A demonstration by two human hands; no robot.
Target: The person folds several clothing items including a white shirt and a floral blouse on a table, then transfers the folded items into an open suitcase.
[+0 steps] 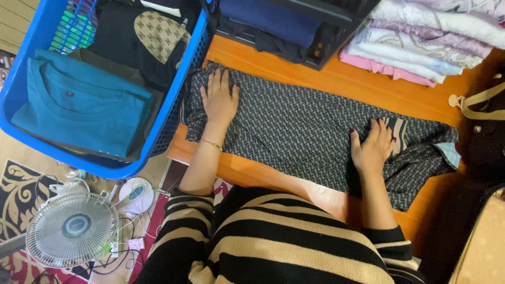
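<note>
So the biggest thing here is the orange-brown wooden table [336,84], running across the middle of the shot. Hanging over its left end is a big blue plastic laundry basket [31,47] with a folded teal T-shirt [84,105] on top and a dark garment with a tan patterned patch [158,34] behind it.

Laid flat along the table is the long dark grey garment with a small repeating light pattern [300,131], folded into a strip that goes from just beside the basket almost to the right edge. Its right end is bunched up, with a striped bit and a pale blue lining poking out.

Top right there's a stack of folded pink, white and lilac clothes [421,37], and next to that a black plastic crate [321,52] with dark blue fabric in it. Down on the floor, bottom left, a small white desk fan [71,229] sits on a patterned rug with some cables.

Hands: left hand [220,97] is flat, fingers spread, pressing on the left end of the garment, thin gold bracelet [211,143] on the wrist. Right hand [372,144] is also open and palm-down on the right end, by the striped part. Neither one is gripping anything.
</note>
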